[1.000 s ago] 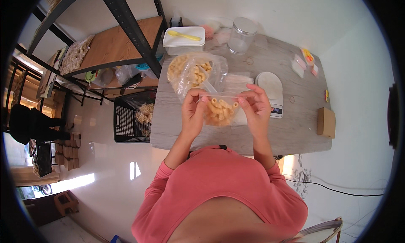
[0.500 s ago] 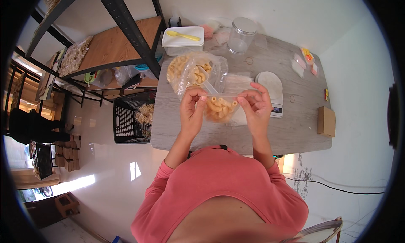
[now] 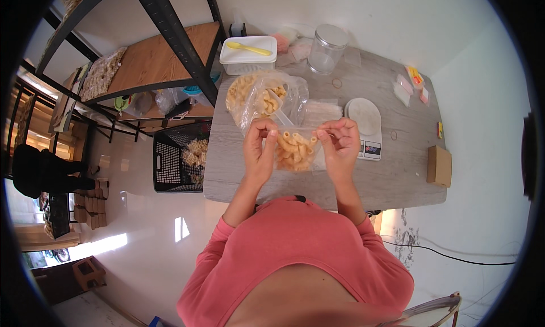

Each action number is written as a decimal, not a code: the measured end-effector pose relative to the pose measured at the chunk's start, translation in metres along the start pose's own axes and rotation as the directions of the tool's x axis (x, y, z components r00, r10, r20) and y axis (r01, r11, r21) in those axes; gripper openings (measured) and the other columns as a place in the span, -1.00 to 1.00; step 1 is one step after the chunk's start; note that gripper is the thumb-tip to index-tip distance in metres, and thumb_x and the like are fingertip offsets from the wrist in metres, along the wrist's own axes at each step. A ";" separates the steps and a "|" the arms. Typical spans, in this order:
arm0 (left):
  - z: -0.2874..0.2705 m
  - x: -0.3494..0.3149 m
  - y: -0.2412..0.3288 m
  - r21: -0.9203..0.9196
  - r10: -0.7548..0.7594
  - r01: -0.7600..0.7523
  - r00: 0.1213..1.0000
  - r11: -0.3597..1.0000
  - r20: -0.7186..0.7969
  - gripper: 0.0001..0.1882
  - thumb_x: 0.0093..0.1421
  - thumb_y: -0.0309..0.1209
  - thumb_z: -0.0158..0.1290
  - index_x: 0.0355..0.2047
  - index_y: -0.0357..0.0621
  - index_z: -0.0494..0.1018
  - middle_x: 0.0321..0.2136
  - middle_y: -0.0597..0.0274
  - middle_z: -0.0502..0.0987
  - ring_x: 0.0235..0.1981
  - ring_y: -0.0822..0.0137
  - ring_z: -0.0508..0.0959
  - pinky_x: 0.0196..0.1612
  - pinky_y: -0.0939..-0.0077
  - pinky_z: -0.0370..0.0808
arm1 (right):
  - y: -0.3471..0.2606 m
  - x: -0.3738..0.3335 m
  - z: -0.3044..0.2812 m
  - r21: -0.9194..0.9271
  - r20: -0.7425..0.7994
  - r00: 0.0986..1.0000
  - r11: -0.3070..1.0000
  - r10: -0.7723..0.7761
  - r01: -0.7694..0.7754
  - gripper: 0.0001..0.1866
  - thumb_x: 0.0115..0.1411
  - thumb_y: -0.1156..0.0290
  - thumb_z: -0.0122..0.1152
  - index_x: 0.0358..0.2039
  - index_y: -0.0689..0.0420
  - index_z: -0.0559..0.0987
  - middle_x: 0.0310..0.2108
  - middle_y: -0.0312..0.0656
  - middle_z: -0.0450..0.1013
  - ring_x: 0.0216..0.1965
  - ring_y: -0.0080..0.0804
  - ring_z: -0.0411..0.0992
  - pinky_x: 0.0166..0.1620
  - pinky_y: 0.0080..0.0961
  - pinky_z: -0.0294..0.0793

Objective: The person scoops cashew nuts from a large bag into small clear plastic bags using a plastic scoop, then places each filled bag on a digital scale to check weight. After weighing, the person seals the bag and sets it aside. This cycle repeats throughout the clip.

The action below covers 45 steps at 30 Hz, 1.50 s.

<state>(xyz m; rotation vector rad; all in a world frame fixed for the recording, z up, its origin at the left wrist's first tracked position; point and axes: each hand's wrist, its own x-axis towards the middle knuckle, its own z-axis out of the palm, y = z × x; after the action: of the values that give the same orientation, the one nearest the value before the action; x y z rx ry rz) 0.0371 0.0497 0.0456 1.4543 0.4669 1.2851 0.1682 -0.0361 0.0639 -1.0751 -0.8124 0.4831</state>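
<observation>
Between my hands hangs a small clear plastic bag (image 3: 294, 153) of curved, tube-shaped yellow snack or pasta pieces. My left hand (image 3: 260, 151) pinches one top corner between thumb and fingers. The other top corner is pinched by my right hand (image 3: 339, 150), its fingers curled in. Just beyond, a larger open clear bag (image 3: 240, 95) of the same pieces lies on the table, with a scoop (image 3: 281, 117) resting in it, handle toward me. A white kitchen scale (image 3: 364, 116) with a round plate stands beyond my right hand. Flat clear bags (image 3: 323, 109) lie beside it.
A white lidded tub (image 3: 247, 55) with a yellow spoon (image 3: 248, 48) and a clear jar (image 3: 327, 50) stand at the table's back. A small cardboard box (image 3: 439, 166) sits at the right edge. Left are a black crate (image 3: 166, 163) on the floor and shelving (image 3: 153, 60).
My right hand's raised fingers have folded in, and the hand has shifted slightly left. The small bag hangs a little lower and straighter, and more of the scale's display shows.
</observation>
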 end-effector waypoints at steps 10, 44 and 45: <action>-0.006 -0.003 0.000 0.051 -0.134 0.130 0.987 0.990 0.085 -0.94 0.19 -0.53 -0.04 -0.33 -0.24 0.36 -0.39 0.33 0.40 -0.37 0.56 0.35 -0.27 0.69 0.28 | -0.008 0.008 -0.002 -0.180 0.174 0.984 0.984 0.045 -0.013 -0.60 0.05 0.70 0.12 -0.11 0.20 0.24 -0.37 -0.19 0.41 -0.32 -0.52 0.41 -0.22 -0.62 0.41; 0.003 -0.005 -0.003 0.107 -0.131 0.119 0.984 0.987 0.117 -0.94 0.12 -0.54 0.02 -0.40 -0.28 0.39 -0.46 0.29 0.43 -0.43 0.51 0.38 -0.32 0.65 0.32 | 0.006 0.006 -0.004 -0.134 0.238 0.971 0.989 -0.026 0.059 -0.55 0.04 0.67 0.12 -0.06 0.24 0.21 -0.35 -0.20 0.39 -0.28 -0.54 0.37 -0.17 -0.58 0.35; 0.004 -0.005 -0.003 0.140 -0.121 0.104 0.985 0.985 0.120 -0.94 0.12 -0.54 0.02 -0.40 -0.29 0.39 -0.47 0.29 0.43 -0.43 0.50 0.38 -0.33 0.64 0.33 | 0.006 0.006 -0.003 -0.144 0.235 0.972 0.988 -0.013 0.048 -0.55 0.04 0.66 0.12 -0.06 0.24 0.22 -0.35 -0.20 0.39 -0.28 -0.54 0.37 -0.17 -0.58 0.35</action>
<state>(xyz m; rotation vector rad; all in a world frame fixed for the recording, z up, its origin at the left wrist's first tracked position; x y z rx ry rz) 0.0398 0.0449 0.0411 1.5882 0.5495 1.0809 0.1745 -0.0316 0.0596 -1.1549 -1.0856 0.5363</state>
